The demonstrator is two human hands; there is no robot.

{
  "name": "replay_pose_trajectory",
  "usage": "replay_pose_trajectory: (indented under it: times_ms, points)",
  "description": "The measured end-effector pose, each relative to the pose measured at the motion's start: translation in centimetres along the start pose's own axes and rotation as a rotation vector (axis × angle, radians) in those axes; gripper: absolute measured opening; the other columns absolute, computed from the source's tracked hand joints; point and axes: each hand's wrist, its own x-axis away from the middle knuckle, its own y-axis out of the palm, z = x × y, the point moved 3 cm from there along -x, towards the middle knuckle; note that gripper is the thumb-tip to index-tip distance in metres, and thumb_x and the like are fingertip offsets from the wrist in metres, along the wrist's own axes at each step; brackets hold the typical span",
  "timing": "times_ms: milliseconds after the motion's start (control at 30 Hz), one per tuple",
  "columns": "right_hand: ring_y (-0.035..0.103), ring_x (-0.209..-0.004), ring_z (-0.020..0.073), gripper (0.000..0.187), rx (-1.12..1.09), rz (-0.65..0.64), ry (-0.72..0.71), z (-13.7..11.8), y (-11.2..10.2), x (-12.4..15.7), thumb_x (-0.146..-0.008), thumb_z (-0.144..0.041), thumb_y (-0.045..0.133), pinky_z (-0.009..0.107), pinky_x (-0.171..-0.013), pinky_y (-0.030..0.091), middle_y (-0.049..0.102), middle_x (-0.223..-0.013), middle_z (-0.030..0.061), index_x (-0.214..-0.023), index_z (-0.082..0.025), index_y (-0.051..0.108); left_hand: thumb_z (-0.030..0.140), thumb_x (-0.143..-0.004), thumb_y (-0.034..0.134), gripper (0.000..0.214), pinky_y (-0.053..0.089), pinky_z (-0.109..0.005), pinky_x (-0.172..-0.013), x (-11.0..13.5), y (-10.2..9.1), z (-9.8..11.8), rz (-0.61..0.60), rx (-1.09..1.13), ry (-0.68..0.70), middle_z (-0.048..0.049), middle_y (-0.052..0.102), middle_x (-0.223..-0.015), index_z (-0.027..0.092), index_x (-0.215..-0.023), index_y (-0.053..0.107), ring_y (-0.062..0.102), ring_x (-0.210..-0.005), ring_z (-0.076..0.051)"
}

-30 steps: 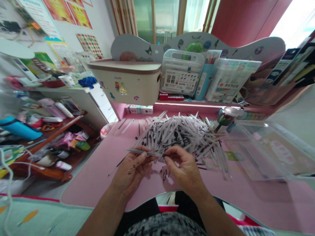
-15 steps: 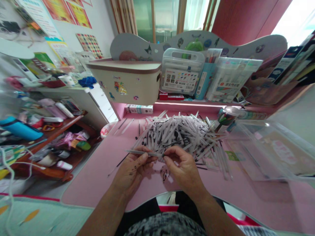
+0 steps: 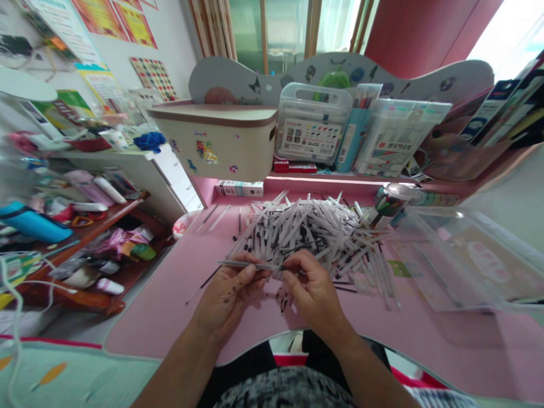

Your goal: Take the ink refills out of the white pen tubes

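A big heap of white pen barrels (image 3: 314,232) with black parts lies in the middle of the pink desk (image 3: 170,306). In front of it my left hand (image 3: 227,297) pinches a thin clear pen barrel (image 3: 242,264) that sticks out to the left. My right hand (image 3: 312,292) is closed at that barrel's right end, fingertips pinched on a small dark part I cannot make out. Small black bits (image 3: 284,300) lie on the desk between the hands. Ink smudges mark the left hand's fingers.
A clear plastic tray (image 3: 459,266) sits at the right. A beige lidded box (image 3: 221,139), marker cases (image 3: 312,130) and a cup of coloured pens (image 3: 386,204) stand behind the heap. A cluttered wooden shelf (image 3: 85,243) is left of the desk.
Almost nothing has moved; both hands stay at the same pen barrel, the right hand's fingers shifting slightly at its end.
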Motion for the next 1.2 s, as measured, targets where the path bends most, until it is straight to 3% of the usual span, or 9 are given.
replay_pose_trajectory:
  times_ms: [167, 300, 533, 633, 700, 767, 867, 1033, 1200]
  points:
    - [0.052, -0.073, 0.0132, 0.031, 0.093, -0.038, -0.04, -0.03, -0.02, -0.04, -0.098, -0.026, 0.045, 0.026, -0.069, 0.038, 0.051, -0.073, 0.0, -0.069, -0.018, 0.055, 0.012, -0.066, 0.086, 0.023, 0.06, -0.018, -0.063, 0.05, 0.15, 0.02, -0.026, -0.024, -0.015, -0.0051, 0.075, -0.083, 0.014, -0.083, 0.071, 0.074, -0.075, -0.017]
    - [0.053, -0.073, 0.0124, 0.006, 0.02, -0.032, 0.012, -0.05, 0.0, 0.23, -0.091, -0.02, 0.053, 0.025, -0.069, 0.041, 0.055, -0.087, 0.0006, -0.093, -0.019, 0.058, 0.014, -0.063, 0.088, 0.026, 0.06, -0.019, -0.062, 0.02, 0.21, 0.13, -0.024, -0.017, -0.004, -0.0047, 0.075, -0.083, 0.014, -0.082, 0.071, 0.074, -0.074, -0.017]
    - [0.053, -0.08, 0.0144, 0.03, 0.069, -0.046, -0.056, -0.27, -0.08, 0.13, -0.098, -0.025, 0.044, 0.027, -0.074, 0.04, 0.054, -0.08, 0.0021, -0.072, -0.018, 0.055, 0.014, -0.062, 0.089, 0.027, 0.061, -0.02, -0.064, 0.01, 0.08, -0.1, -0.035, -0.015, -0.033, -0.0048, 0.076, -0.086, 0.014, -0.083, 0.072, 0.074, -0.074, -0.016]
    - [0.052, -0.074, 0.013, 0.007, 0.026, -0.038, 0.016, -0.01, -0.11, 0.32, -0.093, -0.021, 0.052, 0.026, -0.069, 0.04, 0.055, -0.086, 0.0013, -0.091, -0.018, 0.059, 0.015, -0.06, 0.09, 0.028, 0.061, -0.021, -0.064, -0.01, 0.04, -0.11, -0.019, -0.016, -0.027, -0.0049, 0.076, -0.085, 0.014, -0.082, 0.072, 0.073, -0.075, -0.017]
    - [0.052, -0.073, 0.0124, 0.01, 0.015, -0.034, 0.024, 0.03, -0.12, 0.35, -0.088, -0.015, 0.055, 0.026, -0.067, 0.04, 0.055, -0.089, 0.0011, -0.097, -0.019, 0.057, 0.014, -0.06, 0.09, 0.028, 0.061, -0.02, -0.064, -0.04, 0.07, -0.12, -0.021, -0.021, -0.021, -0.0051, 0.076, -0.083, 0.014, -0.082, 0.072, 0.073, -0.075, -0.017]
    - [0.053, -0.079, 0.0137, 0.007, 0.037, -0.035, -0.019, -0.07, -0.14, 0.25, -0.089, -0.015, 0.052, 0.026, -0.072, 0.041, 0.055, -0.089, 0.002, -0.088, -0.019, 0.057, 0.014, -0.061, 0.089, 0.028, 0.061, -0.02, -0.064, -0.07, 0.08, -0.19, -0.028, -0.024, -0.026, -0.0053, 0.076, -0.083, 0.014, -0.082, 0.072, 0.073, -0.074, -0.016]
    - [0.053, -0.085, 0.0156, 0.025, 0.061, -0.042, -0.045, -0.11, -0.15, 0.1, -0.097, -0.022, 0.044, 0.028, -0.077, 0.04, 0.055, -0.085, 0.0033, -0.076, -0.018, 0.057, 0.014, -0.061, 0.089, 0.028, 0.061, -0.02, -0.064, -0.08, -0.01, -0.3, -0.024, -0.02, -0.043, -0.0051, 0.076, -0.085, 0.014, -0.082, 0.072, 0.073, -0.074, -0.016]
    - [0.051, -0.073, 0.0126, 0.01, 0.013, -0.029, 0.033, 0.21, -0.12, 0.34, -0.087, -0.015, 0.055, 0.026, -0.068, 0.04, 0.054, -0.09, 0.0012, -0.096, -0.018, 0.058, 0.014, -0.063, 0.088, 0.027, 0.06, -0.019, -0.065, -0.02, -0.06, -0.21, -0.012, -0.024, -0.041, -0.0046, 0.075, -0.084, 0.014, -0.084, 0.071, 0.073, -0.077, -0.016]
    - [0.052, -0.082, 0.0143, 0.016, 0.051, -0.044, -0.049, 0.01, -0.07, 0.26, -0.093, -0.018, 0.049, 0.027, -0.074, 0.039, 0.053, -0.085, 0.002, -0.079, -0.018, 0.056, 0.014, -0.064, 0.087, 0.026, 0.06, -0.02, -0.067, 0.0, 0.03, -0.22, -0.04, -0.04, -0.041, -0.0049, 0.075, -0.087, 0.014, -0.084, 0.071, 0.072, -0.077, -0.015]
